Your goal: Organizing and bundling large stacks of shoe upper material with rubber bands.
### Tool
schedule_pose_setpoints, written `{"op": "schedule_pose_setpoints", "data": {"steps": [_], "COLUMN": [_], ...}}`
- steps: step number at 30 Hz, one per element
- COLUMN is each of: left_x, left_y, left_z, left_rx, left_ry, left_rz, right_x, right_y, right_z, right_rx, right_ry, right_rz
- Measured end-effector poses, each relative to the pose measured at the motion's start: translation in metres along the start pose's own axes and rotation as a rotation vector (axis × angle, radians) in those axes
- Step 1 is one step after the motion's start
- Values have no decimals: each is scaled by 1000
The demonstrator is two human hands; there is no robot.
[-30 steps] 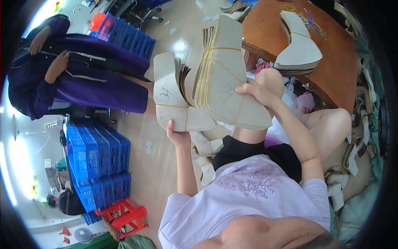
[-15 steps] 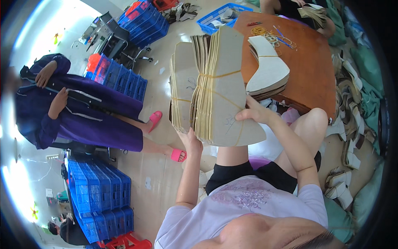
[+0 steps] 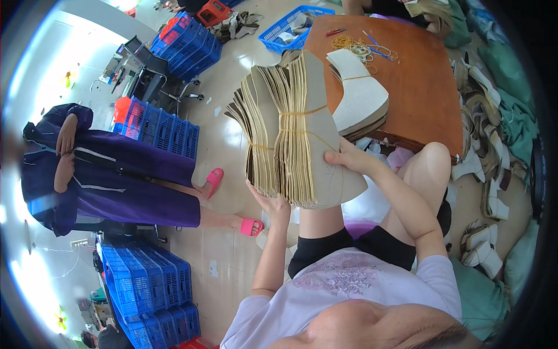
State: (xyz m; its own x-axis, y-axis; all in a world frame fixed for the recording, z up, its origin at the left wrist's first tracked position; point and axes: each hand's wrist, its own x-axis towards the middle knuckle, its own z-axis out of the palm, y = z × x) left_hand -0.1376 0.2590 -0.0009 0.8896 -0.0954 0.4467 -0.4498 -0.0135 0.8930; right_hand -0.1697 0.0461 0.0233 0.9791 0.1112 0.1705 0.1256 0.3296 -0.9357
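Two thick bundles of beige cut pieces, each bound with yellow elastic bands, are held up side by side above my lap. The right-hand bundle (image 3: 318, 125) shows its broad flat face and layered edges. The left-hand bundle (image 3: 258, 110) leans against it, its layers fanned out at the top. My left hand (image 3: 272, 203) supports both from below, with its fingers partly hidden behind them. My right hand (image 3: 350, 158) clasps the right-hand bundle at its lower right side, thumb on the face, other fingers hidden. Close beyond it, another banded stack of curved pale pieces (image 3: 363, 96) lies on the table.
On the brown table (image 3: 421, 87) lie yellow elastic bands (image 3: 343, 42), a blue pen (image 3: 376, 45) and a red-handled tool (image 3: 336, 31). More bundles (image 3: 483, 250) and green sacks (image 3: 485, 296) line the right. A person in purple (image 3: 133, 174) stands left, near blue crates (image 3: 145, 267).
The two bundles have tilted, so more of their layered edges now shows and the left one is fanned wider. The standing person's hands have come together. My view has shifted slightly.
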Motion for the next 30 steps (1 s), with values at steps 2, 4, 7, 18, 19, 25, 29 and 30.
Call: {"op": "schedule_pose_setpoints", "data": {"steps": [2, 4, 7, 18, 19, 25, 29, 30], "left_x": [-2, -2, -4, -1, -1, -4, -14, -15], "left_y": [-10, 2, -1, -10, -8, 2, 11, 12], "left_z": [-2, 3, 7, 21, 20, 9, -2, -7], "left_rx": [-15, -18, -5, -26, -45, -129, -201, -179], "left_ry": [1, -13, -21, -112, -115, -150, -170, -201], "left_rz": [47, 15, 14, 115, 86, -7, -69, -48], "right_x": [2, 0, 0, 0, 0, 0, -3, -2], "right_y": [3, -1, 4, 17, 19, 28, 33, 35], "right_z": [-5, -6, -11, -22, -23, -34, -38, -37], "right_rx": [28, 80, 152, 208, 208, 254, 400, 405], "right_ry": [-51, -59, -49, 65, 67, -23, -71, -108], "right_rz": [35, 65, 87, 81, 81, 98, 116, 100]}}
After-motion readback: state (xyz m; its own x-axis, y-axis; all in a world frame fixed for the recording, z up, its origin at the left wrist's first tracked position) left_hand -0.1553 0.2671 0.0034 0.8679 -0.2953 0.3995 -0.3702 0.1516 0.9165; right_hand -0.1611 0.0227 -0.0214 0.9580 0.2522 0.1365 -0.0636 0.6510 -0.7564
